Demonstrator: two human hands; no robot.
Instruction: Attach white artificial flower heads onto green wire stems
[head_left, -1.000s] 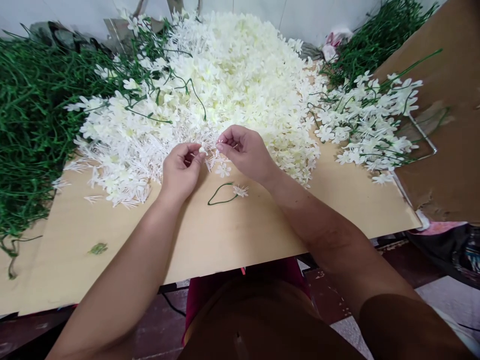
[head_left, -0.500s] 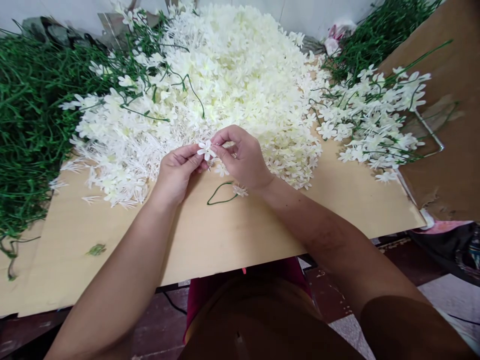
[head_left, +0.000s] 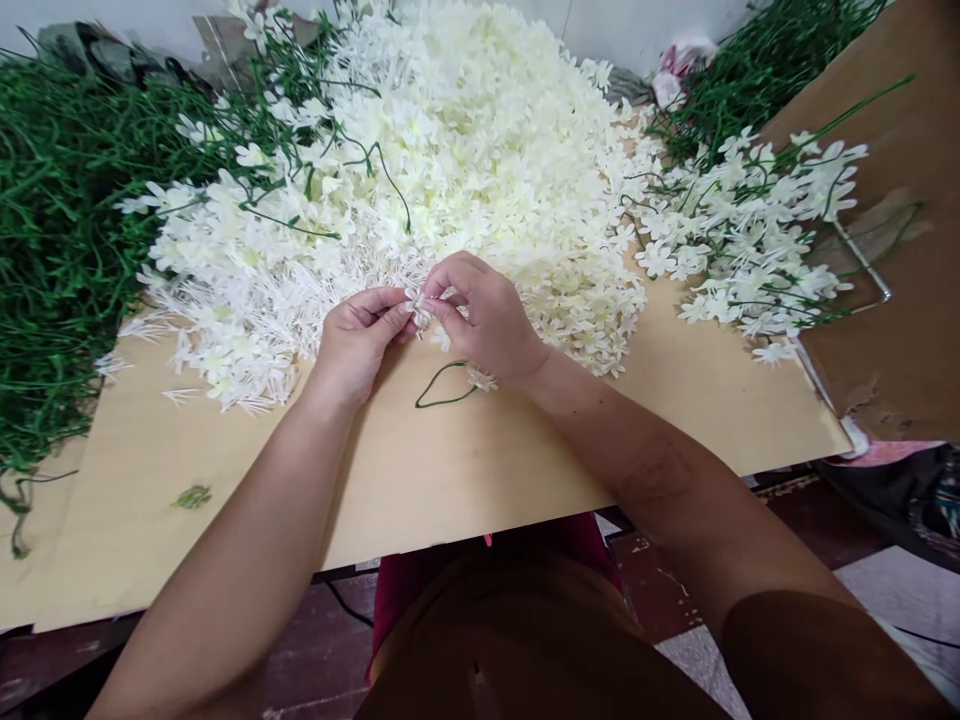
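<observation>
Between my two hands is a small white artificial flower (head_left: 418, 305), its petals partly covered by fingertips. My left hand (head_left: 365, 335) pinches it from the left, thumb and forefinger closed. From the right, the thumb and forefinger of my right hand (head_left: 480, 312) close on the petals. Whether a stem or a second piece sits inside the flower is too small to tell. Just below my right hand, a green wire stem (head_left: 439, 403) with a white flower head (head_left: 481, 379) lies curved on the board (head_left: 450, 480).
A large heap of white petals (head_left: 480, 130) rises behind my hands. Green stems (head_left: 67, 220) pile up at the left, more green stems (head_left: 765, 60) at the back right. Stemmed white flowers (head_left: 750, 230) lie by a brown cardboard sheet (head_left: 900, 350). A green scrap (head_left: 193, 497) rests front left.
My right fingertips have closed further over the flower, whose open face showed before and is now tilted and partly covered. My left hand has barely moved.
</observation>
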